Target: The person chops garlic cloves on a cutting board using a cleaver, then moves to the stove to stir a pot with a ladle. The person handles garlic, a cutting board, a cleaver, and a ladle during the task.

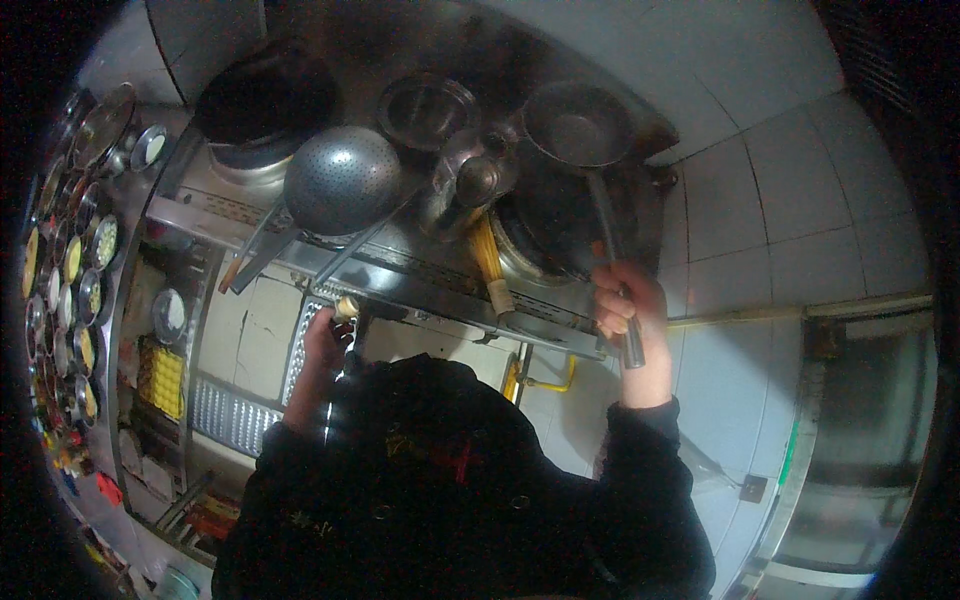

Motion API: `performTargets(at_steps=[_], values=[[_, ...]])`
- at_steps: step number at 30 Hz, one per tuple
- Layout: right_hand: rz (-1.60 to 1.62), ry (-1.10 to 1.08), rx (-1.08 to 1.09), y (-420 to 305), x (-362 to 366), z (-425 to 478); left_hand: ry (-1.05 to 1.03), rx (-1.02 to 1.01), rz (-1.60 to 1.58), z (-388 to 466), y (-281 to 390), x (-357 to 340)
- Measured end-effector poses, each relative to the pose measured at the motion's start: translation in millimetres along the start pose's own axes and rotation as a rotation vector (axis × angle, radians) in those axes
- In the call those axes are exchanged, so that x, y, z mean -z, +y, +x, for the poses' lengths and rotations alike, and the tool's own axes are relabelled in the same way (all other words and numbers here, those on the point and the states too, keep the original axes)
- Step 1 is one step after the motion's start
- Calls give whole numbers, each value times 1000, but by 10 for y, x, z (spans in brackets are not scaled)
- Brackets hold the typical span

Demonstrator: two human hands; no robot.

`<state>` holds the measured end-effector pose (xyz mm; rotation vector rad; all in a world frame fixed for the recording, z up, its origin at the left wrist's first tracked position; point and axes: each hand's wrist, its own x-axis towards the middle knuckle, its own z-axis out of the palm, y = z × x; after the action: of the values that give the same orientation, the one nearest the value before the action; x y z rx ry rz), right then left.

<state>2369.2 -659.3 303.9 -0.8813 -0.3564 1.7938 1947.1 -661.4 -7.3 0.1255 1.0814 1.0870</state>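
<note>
My right hand (630, 300) is closed around the long metal handle of a small dark frying pan (577, 127). The pan is at the back right of the stove, beyond a dark wok (555, 217); whether it rests on anything I cannot tell. Near the stove's front edge, my left hand (326, 337) grips a small object with a pale, rounded end (346, 306). The rest of that object is hard to make out. Ahead of this hand lies a perforated metal strainer (343, 180), dome up, with handles jutting toward me.
A bamboo wok brush (489, 255) leans at the stove's front beside a metal ladle bowl (478, 180). Behind are a steel pot (427, 112) and a large black wok (262, 97). Several ingredient bowls (88, 292) crowd the left counter, above a yellow tray (161, 382). A tiled wall (795, 202) bounds the right.
</note>
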Motion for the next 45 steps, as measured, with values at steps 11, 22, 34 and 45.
performTargets(at_steps=[11,22,34,45], values=[[-33,47,27,-6,-69,-33,-54,14,-50,-45,51,-46],[-93,80,70,-5,-113,-13,-67,18,-30,-49,66,-46],[-114,54,92,-20,-110,-27,-49,6,4,-68,92,-100],[-189,79,86,-35,-173,-46,-35,15,-8,10,48,-25]])
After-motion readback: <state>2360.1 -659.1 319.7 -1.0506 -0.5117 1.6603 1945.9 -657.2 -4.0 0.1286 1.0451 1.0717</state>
